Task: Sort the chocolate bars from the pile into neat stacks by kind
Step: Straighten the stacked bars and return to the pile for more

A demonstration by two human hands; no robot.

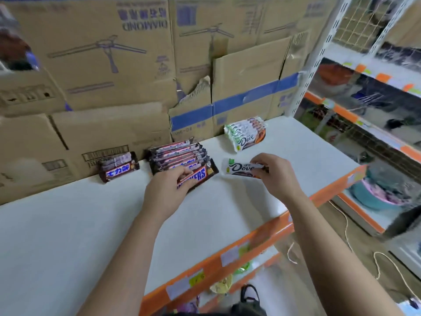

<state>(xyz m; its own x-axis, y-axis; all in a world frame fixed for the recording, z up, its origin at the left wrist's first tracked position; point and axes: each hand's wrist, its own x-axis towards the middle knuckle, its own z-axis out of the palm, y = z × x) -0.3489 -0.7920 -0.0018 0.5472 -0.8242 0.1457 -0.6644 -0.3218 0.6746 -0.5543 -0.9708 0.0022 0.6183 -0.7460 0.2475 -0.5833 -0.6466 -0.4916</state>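
On the white shelf top (68, 236), my left hand (167, 190) grips a brown Snickers bar (200, 175) at the front of a stack of Snickers bars (177, 156). To its right, my right hand (274, 173) holds a white Dove bar (241, 168) just above the shelf. A stack of Dove bars (245, 134) lies farther back to the right. A small stack of brown bars with a blue Chinese logo (118, 166) sits at the left, against the boxes.
Cardboard boxes (109, 65) wall off the back of the shelf. The shelf's orange front edge (227, 254) runs diagonally to the right, with white labels stuck on it. Another rack of shelves (369, 92) stands at the right, across an aisle with a rope on the floor.
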